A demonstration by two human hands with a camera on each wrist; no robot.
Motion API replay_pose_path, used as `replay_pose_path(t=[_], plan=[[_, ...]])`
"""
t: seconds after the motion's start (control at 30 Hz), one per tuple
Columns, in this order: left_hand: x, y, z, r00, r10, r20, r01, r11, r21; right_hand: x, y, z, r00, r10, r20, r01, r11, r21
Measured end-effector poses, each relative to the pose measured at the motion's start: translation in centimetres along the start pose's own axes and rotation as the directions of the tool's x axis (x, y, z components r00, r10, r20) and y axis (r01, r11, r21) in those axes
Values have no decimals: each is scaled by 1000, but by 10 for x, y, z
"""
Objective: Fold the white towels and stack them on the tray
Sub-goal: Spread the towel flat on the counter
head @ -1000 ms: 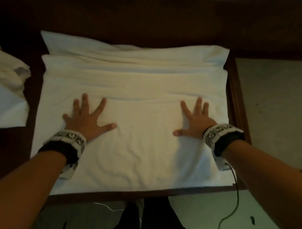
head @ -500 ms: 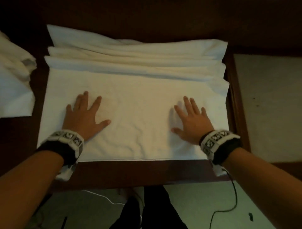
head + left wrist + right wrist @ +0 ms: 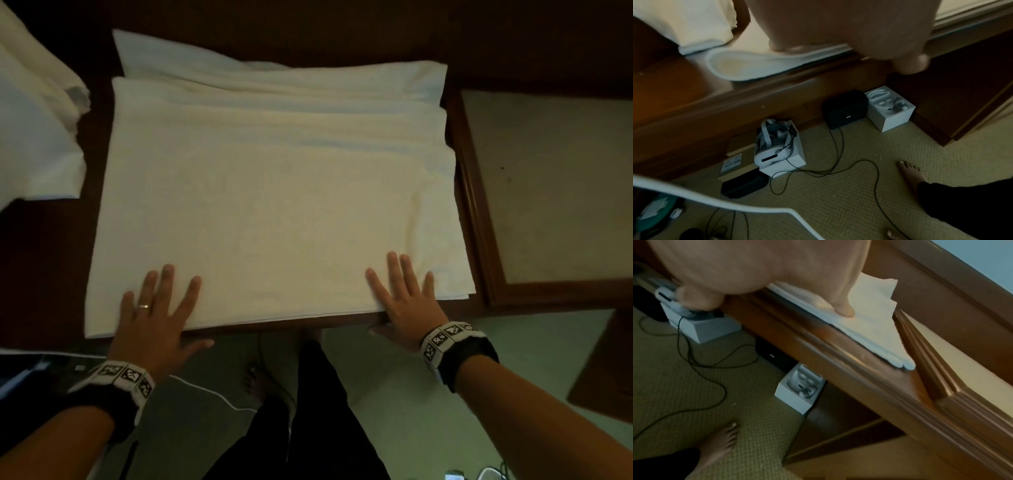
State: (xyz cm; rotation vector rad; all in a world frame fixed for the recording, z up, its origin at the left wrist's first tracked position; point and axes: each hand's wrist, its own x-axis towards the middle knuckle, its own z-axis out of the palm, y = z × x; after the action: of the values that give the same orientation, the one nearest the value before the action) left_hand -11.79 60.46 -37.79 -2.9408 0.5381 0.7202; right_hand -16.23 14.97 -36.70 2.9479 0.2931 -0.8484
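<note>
— Two hands are seen from the head camera, laid flat at the near edge of the folded towel (image 3: 274,212). How are the fingers held?

— The left hand (image 3: 154,322) is spread with straight fingers on the towel's near left part, and a ring (image 3: 143,306) is worn on one finger. The right hand (image 3: 407,301) is likewise flat, fingers straight and slightly fanned on the near right corner, its thumb hanging past the table (image 3: 51,274) edge. Nothing is gripped by either hand.

— Where is the towel placed?

— It is spread over the dark wooden table, several layers being stepped toward the far side. A second, loose towel (image 3: 37,130) is left at the far left, apart from the first. The tray (image 3: 474,205), wooden-rimmed with a pale floor, is set just beside the towel's right edge.

— What is added by the wrist cameras?

— From the left wrist, the towel's rounded fold (image 3: 748,66) is shown at the table edge under the palm, which cannot be made out from above. A white headset (image 3: 772,144) resting on a white box (image 3: 789,160), a black case (image 3: 844,108), a cable (image 3: 838,168) and a bare foot (image 3: 910,172) on the carpet are also revealed. From the right wrist, a fingertip (image 3: 844,309) is seen pressed on the stacked corner layers (image 3: 875,327), and the tray's moulded rim (image 3: 920,344) is shown touching that corner.
</note>
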Motion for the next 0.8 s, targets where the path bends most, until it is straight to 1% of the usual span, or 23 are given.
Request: replay_pose_path(t=[0.07,0.1,0.2,0.23,0.27,0.3,0.33,0.4,0.43,0.47,0.5,0.57,0.63,0.7,0.8], plan=[[-9,3,-1,1000,13,24,-14,1000,18,-10,-3,9,1000,-10,-28,11,1000,14],[-13,5,-2,998,12,56,-14,999,31,-16,-3,14,999,-16,-41,17,1000,21],[-28,2,-1,992,-22,121,14,998,66,-31,3,23,993,-34,-116,41,997,58],[-30,1,-4,993,-20,113,14,998,61,-33,5,21,988,-43,-149,57,994,92],[-31,0,-10,996,-16,86,12,999,48,-35,8,16,987,-33,-154,52,991,122],[-30,0,-15,1000,-10,28,9,1000,21,-36,10,11,992,-14,-123,32,990,140],[-29,-1,-20,1000,-8,6,8,1000,6,-37,12,5,996,20,-92,-7,990,140],[-27,-1,-33,996,-39,77,36,999,36,-37,19,-7,988,143,-62,-136,985,103],[-25,-3,-36,995,-48,90,43,997,56,-38,23,-13,975,217,-48,-211,972,105],[-24,-4,-38,992,-64,110,56,996,68,-38,26,-18,966,258,-22,-254,959,125],[-24,-6,-39,986,-84,141,76,995,65,-39,28,-24,966,257,12,-256,956,145],[-25,-8,-44,968,-120,220,116,993,32,-41,31,-38,970,219,104,-230,968,104],[-25,-11,-48,957,-141,254,143,990,10,-43,31,-53,946,249,209,-264,964,45],[-26,-17,-55,955,-134,263,128,991,40,-47,29,-65,914,294,279,-305,952,-3],[-22,-27,-55,918,-128,376,122,992,38,-54,25,-68,881,317,352,-330,944,-23]])
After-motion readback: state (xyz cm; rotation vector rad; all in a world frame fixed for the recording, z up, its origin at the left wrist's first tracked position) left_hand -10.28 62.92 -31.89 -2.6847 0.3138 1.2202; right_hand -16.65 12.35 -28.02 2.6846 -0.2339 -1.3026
